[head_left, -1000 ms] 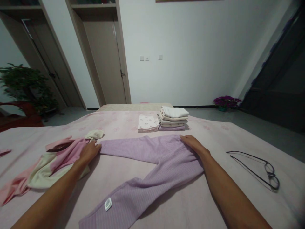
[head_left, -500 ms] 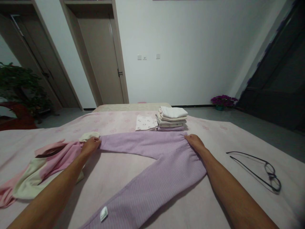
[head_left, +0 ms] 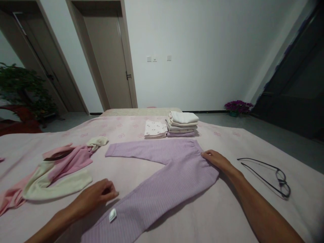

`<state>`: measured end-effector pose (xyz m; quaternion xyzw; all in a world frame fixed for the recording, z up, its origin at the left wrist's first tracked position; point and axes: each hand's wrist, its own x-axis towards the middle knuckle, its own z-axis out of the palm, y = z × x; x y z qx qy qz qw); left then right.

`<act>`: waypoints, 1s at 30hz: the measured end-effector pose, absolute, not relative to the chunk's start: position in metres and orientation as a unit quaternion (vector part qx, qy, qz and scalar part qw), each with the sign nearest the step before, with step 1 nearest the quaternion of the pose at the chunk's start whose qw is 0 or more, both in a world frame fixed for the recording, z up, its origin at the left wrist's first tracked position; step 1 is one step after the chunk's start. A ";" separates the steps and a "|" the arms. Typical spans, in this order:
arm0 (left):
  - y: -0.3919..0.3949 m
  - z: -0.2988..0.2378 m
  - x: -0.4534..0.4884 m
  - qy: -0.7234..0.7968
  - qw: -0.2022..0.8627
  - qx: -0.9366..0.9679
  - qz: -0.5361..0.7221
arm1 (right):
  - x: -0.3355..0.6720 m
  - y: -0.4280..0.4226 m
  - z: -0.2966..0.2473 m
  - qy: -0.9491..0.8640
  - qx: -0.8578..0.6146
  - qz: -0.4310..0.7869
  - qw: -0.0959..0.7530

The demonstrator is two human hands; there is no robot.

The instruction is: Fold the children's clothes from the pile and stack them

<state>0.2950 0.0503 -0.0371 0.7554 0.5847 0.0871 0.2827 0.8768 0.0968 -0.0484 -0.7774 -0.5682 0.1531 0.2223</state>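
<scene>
Fingers (head_left: 206, 154) of the right hand (head_left: 218, 160) pinched the gathered waistband (head_left: 196, 147) of the lilac trousers (head_left: 174, 175); the left hand (head_left: 95, 194), loosely curled and empty, was beside the nearer leg. The trousers lay spread on the pink sheet (head_left: 202, 221), seemingly light, soft and floppy, best held by waistband and cuffs (head_left: 108, 151). Folded clothes (head_left: 182, 125) stood beyond.

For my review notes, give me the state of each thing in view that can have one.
Purple trousers: spread out, unfolded, legs apart
Right hand: touching the trousers at the waist
Left hand: loosely curled, nothing held
Pink-and-cream clothing: crumpled, unfolded
Stack of cloths: folded, piled up
Patterned cloth: folded, beside the stack
Glasses: arms unfolded
Door nearer the picture's middle: looks shut
Purple-flowered plant: upright
</scene>
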 end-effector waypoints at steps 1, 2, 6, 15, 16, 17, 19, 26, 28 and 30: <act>0.038 -0.042 0.297 0.570 0.295 0.762 0.091 | 0.874 0.094 -0.048 -0.565 -0.784 0.154 0.205; 0.027 -0.047 0.299 0.559 0.303 0.766 0.099 | 0.871 0.091 -0.047 -0.562 -0.791 0.150 0.189; 0.013 -0.048 0.295 0.531 0.376 0.746 0.143 | 0.860 0.083 -0.043 -0.558 -0.802 0.121 0.175; 0.033 -0.030 0.253 0.524 0.482 0.696 0.087 | 0.855 0.062 -0.034 -0.567 -0.804 0.115 0.137; 0.031 -0.030 0.253 0.538 0.447 0.711 0.067 | 0.856 0.061 -0.031 -0.572 -0.802 0.119 0.127; 0.029 -0.028 0.255 0.559 0.402 0.724 0.051 | 0.856 0.059 -0.028 -0.574 -0.802 0.119 0.114; 0.025 -0.020 0.265 0.604 0.290 0.740 0.062 | 0.853 0.057 -0.021 -0.575 -0.808 0.085 0.091; 0.017 -0.022 0.359 0.453 0.244 0.815 0.266 | 0.773 0.050 -0.021 -0.733 -0.658 -0.052 0.164; 0.016 -0.037 0.388 0.352 0.231 0.876 0.234 | 0.745 0.049 -0.034 -0.789 -0.593 -0.034 0.157; 0.014 -0.049 0.409 0.291 0.196 0.918 0.187 | 0.731 0.049 -0.048 -0.820 -0.556 -0.012 0.135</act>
